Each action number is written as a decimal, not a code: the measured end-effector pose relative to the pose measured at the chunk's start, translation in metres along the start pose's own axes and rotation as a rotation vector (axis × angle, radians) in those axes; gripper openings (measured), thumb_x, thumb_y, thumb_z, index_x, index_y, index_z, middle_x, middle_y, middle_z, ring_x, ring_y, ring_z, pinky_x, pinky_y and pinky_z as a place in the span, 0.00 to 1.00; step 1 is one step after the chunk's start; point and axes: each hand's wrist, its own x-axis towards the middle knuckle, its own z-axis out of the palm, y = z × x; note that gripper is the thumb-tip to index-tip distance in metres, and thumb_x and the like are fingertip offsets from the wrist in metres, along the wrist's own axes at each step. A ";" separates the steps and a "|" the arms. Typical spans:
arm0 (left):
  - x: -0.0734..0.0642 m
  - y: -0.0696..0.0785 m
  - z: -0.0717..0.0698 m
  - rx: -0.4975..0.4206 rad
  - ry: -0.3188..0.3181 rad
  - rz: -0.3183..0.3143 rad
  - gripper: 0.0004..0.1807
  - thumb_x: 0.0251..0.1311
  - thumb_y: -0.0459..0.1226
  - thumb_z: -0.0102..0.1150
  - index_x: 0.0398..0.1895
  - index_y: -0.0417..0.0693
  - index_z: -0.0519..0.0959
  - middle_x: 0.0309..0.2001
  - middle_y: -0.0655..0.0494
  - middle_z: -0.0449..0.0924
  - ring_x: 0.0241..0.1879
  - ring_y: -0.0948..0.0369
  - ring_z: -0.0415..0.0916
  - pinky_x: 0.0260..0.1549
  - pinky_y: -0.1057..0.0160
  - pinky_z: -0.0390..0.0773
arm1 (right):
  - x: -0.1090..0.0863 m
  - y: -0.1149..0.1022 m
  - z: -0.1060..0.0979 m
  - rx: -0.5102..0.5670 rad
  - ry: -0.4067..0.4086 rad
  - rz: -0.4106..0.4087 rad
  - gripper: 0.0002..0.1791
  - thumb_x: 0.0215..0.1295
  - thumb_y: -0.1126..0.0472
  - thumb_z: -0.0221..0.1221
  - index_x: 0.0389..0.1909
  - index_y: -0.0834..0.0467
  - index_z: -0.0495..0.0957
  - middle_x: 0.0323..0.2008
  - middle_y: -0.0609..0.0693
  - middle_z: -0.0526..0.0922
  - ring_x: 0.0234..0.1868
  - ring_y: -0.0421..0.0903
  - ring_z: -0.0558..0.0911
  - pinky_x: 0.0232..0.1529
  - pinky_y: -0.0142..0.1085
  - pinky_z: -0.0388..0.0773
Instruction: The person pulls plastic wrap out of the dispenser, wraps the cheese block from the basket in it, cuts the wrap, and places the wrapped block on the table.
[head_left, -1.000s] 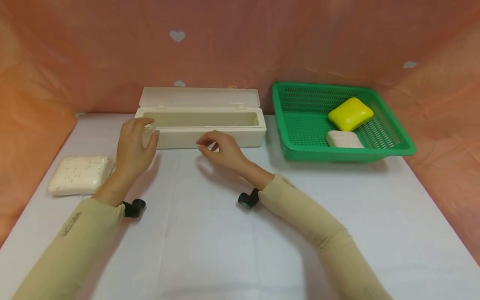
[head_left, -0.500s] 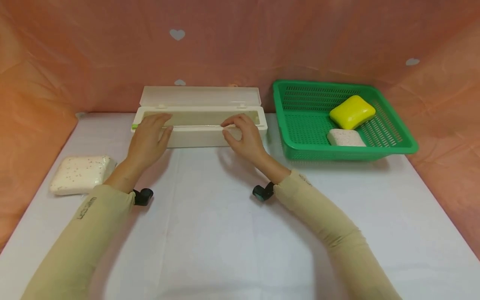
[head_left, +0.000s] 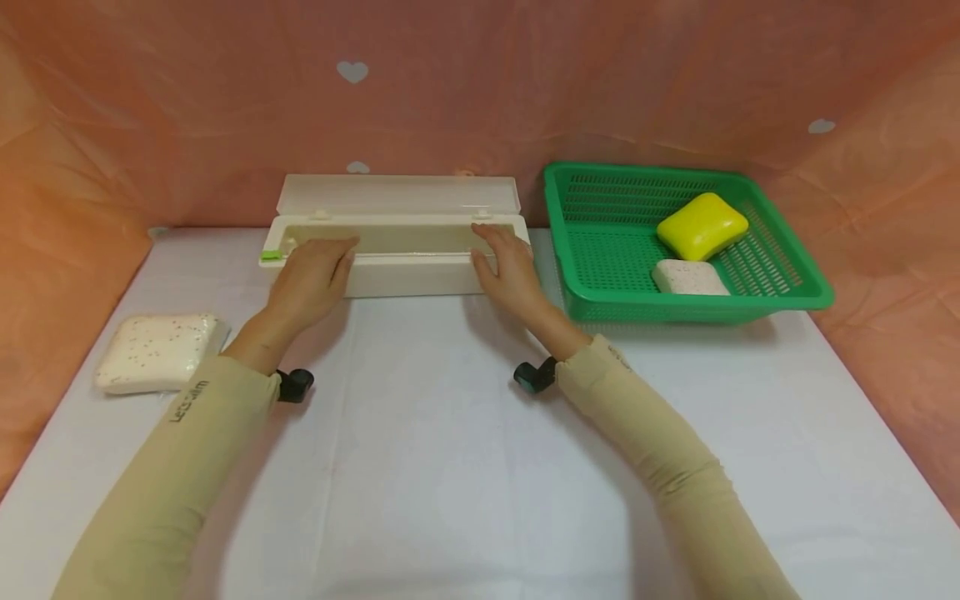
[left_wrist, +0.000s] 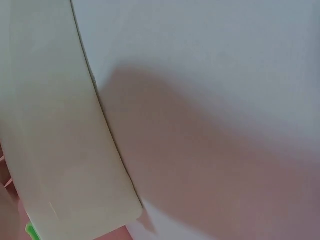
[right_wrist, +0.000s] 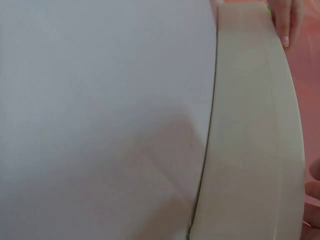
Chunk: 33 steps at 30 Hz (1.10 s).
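A long white box (head_left: pixel 420 277), shaped like a cling film dispenser, stands at the back of the table with its lid (head_left: pixel 397 195) raised behind it. A small green piece (head_left: pixel 272 255) sits on the rim's left end. My left hand (head_left: pixel 307 279) lies over the left part of the front rim, its thumb close to the fingers. Over the right part reaches my right hand (head_left: pixel 513 275), thumb and forefinger apart, fingers extended above the opening. Whether either hand touches anything inside is hidden. Both wrist views show the box's front wall (left_wrist: pixel 65 125) close up.
At the right stands a green basket (head_left: pixel 697 302) with a yellow wrapped block (head_left: pixel 702 227) and a pale speckled block (head_left: pixel 688 277) in it. A larger speckled white block (head_left: pixel 159 352) lies at the left, beside my left forearm. A pink cloth (head_left: pixel 450 92) hangs behind the table.
Both hands have moved to the right along the box's front rim, the right one farther. The left thumb and fingers have come closer together. The green piece at the left end has come into view.
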 end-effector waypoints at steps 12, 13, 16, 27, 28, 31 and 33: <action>0.003 0.002 -0.003 -0.084 0.006 -0.007 0.17 0.69 0.35 0.40 0.47 0.31 0.76 0.47 0.33 0.78 0.50 0.39 0.73 0.52 0.44 0.69 | 0.002 0.007 -0.001 -0.009 0.008 0.073 0.12 0.64 0.62 0.54 0.39 0.65 0.82 0.39 0.58 0.85 0.47 0.51 0.80 0.68 0.46 0.55; 0.003 0.002 -0.004 -0.102 0.004 -0.020 0.17 0.68 0.35 0.41 0.47 0.31 0.76 0.47 0.33 0.77 0.50 0.39 0.73 0.52 0.44 0.69 | 0.002 0.007 -0.001 0.011 0.019 0.078 0.12 0.63 0.62 0.54 0.38 0.65 0.82 0.38 0.58 0.85 0.46 0.52 0.81 0.68 0.46 0.56; 0.004 0.002 -0.003 -0.158 0.005 -0.059 0.17 0.68 0.35 0.42 0.46 0.30 0.76 0.47 0.32 0.77 0.51 0.39 0.72 0.52 0.43 0.69 | 0.004 0.007 -0.003 0.057 0.054 0.092 0.10 0.61 0.63 0.57 0.36 0.66 0.82 0.35 0.59 0.85 0.43 0.53 0.82 0.64 0.45 0.63; 0.006 0.004 0.003 -0.268 0.148 -0.170 0.12 0.64 0.34 0.51 0.40 0.32 0.79 0.42 0.35 0.79 0.44 0.43 0.75 0.45 0.47 0.72 | 0.006 0.007 0.000 0.102 0.106 0.135 0.09 0.62 0.62 0.57 0.33 0.65 0.81 0.34 0.58 0.85 0.42 0.52 0.83 0.50 0.41 0.74; 0.006 0.004 0.003 -0.271 0.159 -0.171 0.12 0.64 0.34 0.50 0.40 0.32 0.79 0.42 0.34 0.79 0.44 0.43 0.75 0.45 0.47 0.72 | 0.006 0.006 0.000 0.111 0.106 0.142 0.10 0.62 0.62 0.57 0.34 0.65 0.81 0.35 0.58 0.85 0.43 0.52 0.83 0.49 0.41 0.75; 0.006 0.006 0.003 -0.282 0.189 -0.178 0.13 0.65 0.34 0.50 0.39 0.32 0.79 0.41 0.34 0.79 0.44 0.43 0.74 0.46 0.48 0.71 | 0.006 0.003 0.001 0.135 0.116 0.144 0.09 0.64 0.61 0.56 0.35 0.65 0.79 0.35 0.58 0.85 0.44 0.51 0.83 0.47 0.42 0.76; 0.007 0.007 0.003 -0.290 0.205 -0.183 0.12 0.65 0.34 0.49 0.39 0.32 0.78 0.41 0.34 0.78 0.46 0.43 0.73 0.48 0.48 0.70 | 0.007 0.002 0.001 0.159 0.131 0.131 0.09 0.65 0.61 0.55 0.35 0.65 0.78 0.35 0.57 0.85 0.43 0.50 0.84 0.45 0.41 0.76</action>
